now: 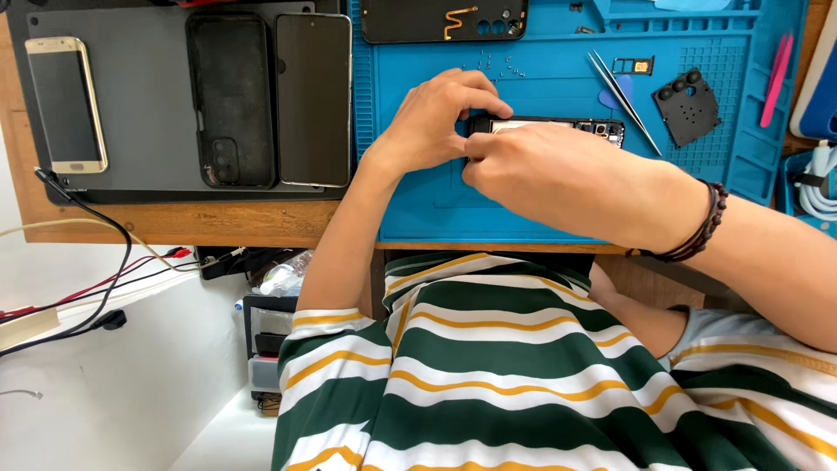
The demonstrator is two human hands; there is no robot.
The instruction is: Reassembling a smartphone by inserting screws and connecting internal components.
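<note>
An opened smartphone [558,127] with its inner parts exposed lies on a blue repair mat [540,209]. My left hand [436,118] grips the phone's left end, fingers curled over its top edge. My right hand [545,170] covers the phone's lower left part, fingertips pressed against it beside my left thumb. A dark bead bracelet [702,222] circles my right wrist. Whether my right hand holds a small tool or part is hidden.
Metal tweezers [621,92], a small tray piece [634,65], a black camera cover [687,106], a pink pry tool [776,78] and several tiny screws [497,63] lie on the mat. Another opened phone back [445,19] sits at the top. Three phones [65,103] [228,98] [314,98] rest on a grey mat at left.
</note>
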